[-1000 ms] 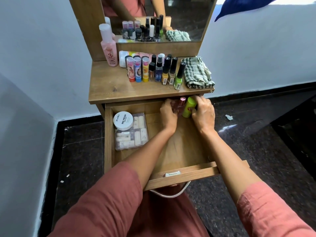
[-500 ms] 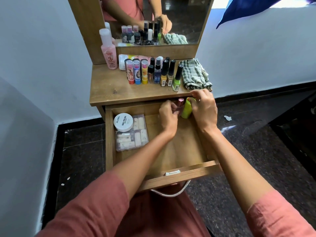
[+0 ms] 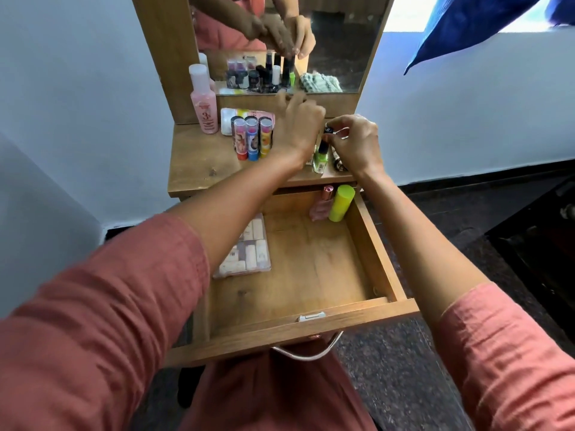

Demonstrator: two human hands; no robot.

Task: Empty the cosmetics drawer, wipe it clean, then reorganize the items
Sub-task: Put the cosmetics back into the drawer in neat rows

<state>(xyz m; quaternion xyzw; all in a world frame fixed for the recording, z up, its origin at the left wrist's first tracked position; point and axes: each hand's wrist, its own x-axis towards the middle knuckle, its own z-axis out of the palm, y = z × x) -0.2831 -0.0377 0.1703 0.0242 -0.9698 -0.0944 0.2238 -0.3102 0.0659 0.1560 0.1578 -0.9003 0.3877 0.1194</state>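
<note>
The wooden drawer is pulled open. A clear plastic box of small tubes lies at its left. A pink perfume bottle and a yellow-green tube stand in its far right corner. On the dresser top my left hand curls down over the row of nail polish bottles and hides most of them. My right hand pinches the black cap of the green nail polish bottle. Three lip balm sticks stand left of my hands.
A pink lotion bottle and a lying white tube sit at the back left of the top. The mirror reflects my hands, the bottles and a checked cloth. The metal drawer handle hangs at the front, with dark floor on the right.
Both hands let go of the pink bottle and yellow-green tube in the drawer corner. They rose to the nail polish bottles on the dresser top. The view moved closer.
</note>
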